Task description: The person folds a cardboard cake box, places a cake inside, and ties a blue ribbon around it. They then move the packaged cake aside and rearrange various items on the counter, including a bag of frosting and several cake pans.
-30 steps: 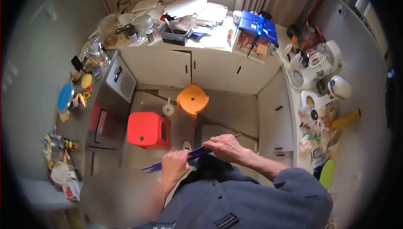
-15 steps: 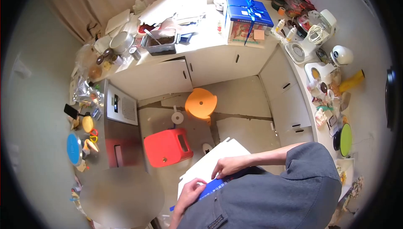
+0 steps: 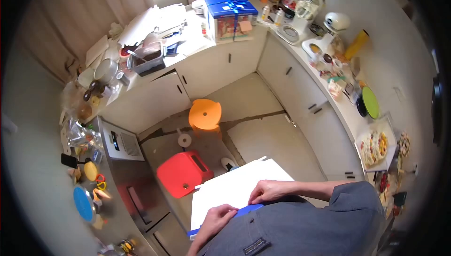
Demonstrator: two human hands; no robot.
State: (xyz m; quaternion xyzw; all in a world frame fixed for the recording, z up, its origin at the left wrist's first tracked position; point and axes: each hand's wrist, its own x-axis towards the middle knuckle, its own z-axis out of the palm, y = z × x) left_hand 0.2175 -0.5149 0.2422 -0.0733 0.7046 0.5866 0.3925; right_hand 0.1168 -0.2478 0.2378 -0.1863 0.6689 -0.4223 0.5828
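Note:
A large white cardboard sheet (image 3: 232,185) with a blue printed flap (image 3: 249,209) lies flat against my body, low in the view. My left hand (image 3: 219,218) is closed on its near edge, fingers curled over the blue part. Further right, my right hand (image 3: 268,190) pinches the same edge, its fingertips pressed to the blue flap. The thumbs are partly hidden, and my grey shirt covers the near side of the flap.
A red stool (image 3: 181,174) and an orange stool (image 3: 205,114) stand on the floor ahead. Counters surround me. They hold a blue-lidded box (image 3: 230,6), a stand mixer (image 3: 324,35), a decorated cake (image 3: 374,148), a dark-filled tub (image 3: 146,61) and a blue disc (image 3: 84,203).
My view has swung to the right, bringing the decorated cake into sight. Both hands stay on the sheet's edge and are closer together; less of the blue flap shows between them.

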